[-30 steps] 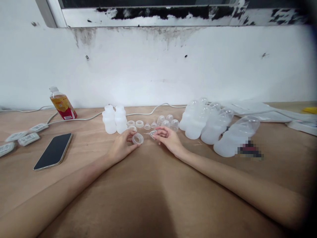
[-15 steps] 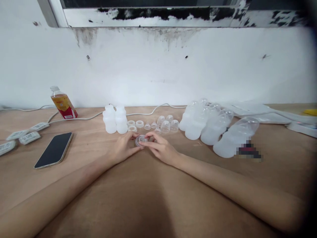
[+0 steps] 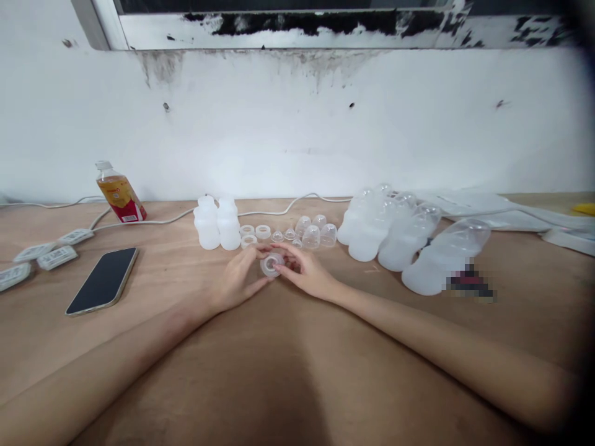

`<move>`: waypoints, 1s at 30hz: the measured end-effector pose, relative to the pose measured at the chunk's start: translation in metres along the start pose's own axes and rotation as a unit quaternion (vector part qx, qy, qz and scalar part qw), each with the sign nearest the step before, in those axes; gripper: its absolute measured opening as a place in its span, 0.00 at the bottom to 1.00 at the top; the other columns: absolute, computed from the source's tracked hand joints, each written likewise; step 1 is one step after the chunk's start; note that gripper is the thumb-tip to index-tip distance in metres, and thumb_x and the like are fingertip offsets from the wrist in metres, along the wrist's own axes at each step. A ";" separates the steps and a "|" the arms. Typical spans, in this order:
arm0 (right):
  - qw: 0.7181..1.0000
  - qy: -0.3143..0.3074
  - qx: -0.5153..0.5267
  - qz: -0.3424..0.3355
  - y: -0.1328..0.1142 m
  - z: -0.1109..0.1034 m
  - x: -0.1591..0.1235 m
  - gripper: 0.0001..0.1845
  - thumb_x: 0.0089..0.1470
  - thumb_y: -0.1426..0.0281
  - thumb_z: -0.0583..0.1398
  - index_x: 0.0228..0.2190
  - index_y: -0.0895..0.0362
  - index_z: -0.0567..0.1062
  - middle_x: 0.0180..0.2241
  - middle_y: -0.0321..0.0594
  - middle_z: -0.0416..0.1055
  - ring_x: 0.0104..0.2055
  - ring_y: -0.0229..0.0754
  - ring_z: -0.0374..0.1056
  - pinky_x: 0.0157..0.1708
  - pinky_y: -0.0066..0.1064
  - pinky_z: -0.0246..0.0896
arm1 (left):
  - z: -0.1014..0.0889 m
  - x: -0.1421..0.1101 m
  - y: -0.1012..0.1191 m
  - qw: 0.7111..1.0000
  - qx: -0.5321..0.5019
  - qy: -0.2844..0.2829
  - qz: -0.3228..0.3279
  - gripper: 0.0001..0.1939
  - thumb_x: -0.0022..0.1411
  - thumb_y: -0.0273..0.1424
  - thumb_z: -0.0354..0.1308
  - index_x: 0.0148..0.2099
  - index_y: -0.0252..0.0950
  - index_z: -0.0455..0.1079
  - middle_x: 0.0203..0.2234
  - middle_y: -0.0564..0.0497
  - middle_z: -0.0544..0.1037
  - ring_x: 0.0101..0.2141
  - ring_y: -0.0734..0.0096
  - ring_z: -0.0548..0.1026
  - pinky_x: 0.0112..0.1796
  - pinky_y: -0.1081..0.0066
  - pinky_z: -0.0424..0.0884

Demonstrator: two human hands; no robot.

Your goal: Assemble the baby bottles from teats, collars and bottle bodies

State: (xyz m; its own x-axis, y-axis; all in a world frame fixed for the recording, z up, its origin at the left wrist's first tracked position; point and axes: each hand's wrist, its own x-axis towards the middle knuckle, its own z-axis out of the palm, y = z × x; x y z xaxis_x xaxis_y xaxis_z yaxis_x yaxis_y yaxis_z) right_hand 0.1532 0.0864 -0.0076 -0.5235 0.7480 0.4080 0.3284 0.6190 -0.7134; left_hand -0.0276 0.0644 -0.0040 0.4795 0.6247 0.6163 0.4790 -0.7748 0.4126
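Observation:
Between my hands is a translucent baby bottle collar [image 3: 267,272], its round opening turned toward me; a clear nipple seems to sit inside, though fingers partly hide it. My left hand [image 3: 238,277] grips the collar from the left, thumb at its lower edge. From the right, my right hand [image 3: 310,276] holds it with the thumb at its centre and fingers curled behind. Just beyond lie several loose collars [image 3: 263,231], small clear nipples [image 3: 277,236] and clear domed caps [image 3: 311,236]. Two frosted bottle bodies [image 3: 228,226] stand behind my left hand.
Several capped baby bottles [image 3: 418,272] stand in a group on the right, beside a pixelated patch. A phone [image 3: 102,280], labelled white packets [image 3: 57,257] and a drink bottle [image 3: 121,197] are at left. A white cable [image 3: 274,214] runs along the wall.
The collar has tipped up so its opening faces me more. My right thumb has moved onto its centre, and my right fingers have curled behind it.

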 end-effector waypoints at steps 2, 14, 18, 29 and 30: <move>0.999 0.026 0.022 0.028 0.001 0.000 0.001 0.19 0.50 0.69 0.53 0.45 0.57 0.61 0.32 0.38 0.67 0.28 0.34 0.64 0.30 0.29 0.62 | 0.001 0.001 0.003 1.000 0.005 0.011 -0.028 0.19 0.51 0.33 0.56 0.46 0.36 0.57 0.44 0.45 0.67 0.45 0.65 0.65 0.45 0.65 0.62; 0.985 0.051 -0.152 -0.060 -0.006 0.003 -0.002 0.12 0.54 0.70 0.49 0.38 0.58 0.68 0.35 0.40 0.71 0.29 0.36 0.65 0.32 0.28 0.58 | 0.007 0.004 0.003 0.987 0.023 0.000 -0.160 0.03 0.53 0.29 0.49 0.31 0.36 0.63 0.25 0.54 0.73 0.27 0.74 0.71 0.29 0.75 0.64; 0.981 0.042 -0.176 -0.064 -0.004 0.003 -0.004 0.10 0.53 0.70 0.49 0.36 0.58 0.67 0.29 0.38 0.70 0.26 0.34 0.63 0.28 0.26 0.57 | 0.010 0.004 0.002 0.982 0.070 -0.011 -0.176 0.04 0.53 0.30 0.49 0.31 0.36 0.63 0.23 0.55 0.73 0.25 0.74 0.70 0.26 0.75 0.62; 0.982 0.039 -0.172 -0.069 -0.005 0.005 -0.004 0.08 0.54 0.70 0.47 0.34 0.58 0.64 0.26 0.36 0.65 0.26 0.34 0.61 0.27 0.25 0.54 | 0.010 0.004 0.007 0.982 0.112 -0.021 -0.153 0.10 0.59 0.34 0.42 0.32 0.36 0.61 0.25 0.53 0.73 0.25 0.72 0.70 0.26 0.74 0.61; 0.982 0.035 -0.170 -0.071 -0.006 0.005 -0.004 0.09 0.55 0.70 0.46 0.36 0.57 0.63 0.27 0.37 0.66 0.27 0.35 0.62 0.29 0.25 0.55 | 0.010 0.004 0.006 0.982 0.116 -0.020 -0.150 0.10 0.60 0.34 0.42 0.32 0.36 0.61 0.25 0.53 0.73 0.25 0.72 0.70 0.26 0.74 0.61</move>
State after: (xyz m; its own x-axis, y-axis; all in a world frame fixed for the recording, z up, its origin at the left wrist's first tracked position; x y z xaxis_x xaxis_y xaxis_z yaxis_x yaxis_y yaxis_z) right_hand 0.1498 0.0787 -0.0078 -0.5319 0.6562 0.5353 0.5055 0.7531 -0.4210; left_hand -0.0153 0.0628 -0.0061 0.3180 0.8283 0.4612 0.7552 -0.5154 0.4050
